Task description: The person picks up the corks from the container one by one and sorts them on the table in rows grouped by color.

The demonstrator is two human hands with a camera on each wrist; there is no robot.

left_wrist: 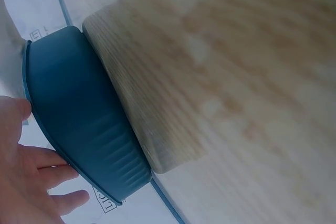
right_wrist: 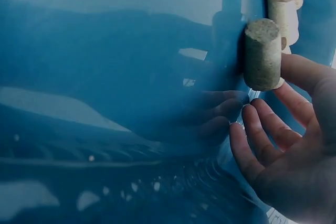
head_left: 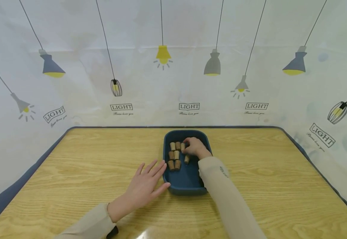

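Note:
A dark blue tray holds several tapered cork stoppers, most standing in rows along its left side. My right hand reaches into the tray and pinches a cork stopper at the right end of the far row. Nearer, a single cork stopper stands apart from the rows; in the right wrist view this stopper partly hides the thumb and index fingertips. My left hand lies against the tray's left side, fingers spread and straight. In the left wrist view, its fingertips are right at the tray's rim.
The tray stands on a wood-grain table with a dark blue edge. A pale wall covering printed with hanging lamps surrounds the back and sides. A small dark object shows by the left sleeve.

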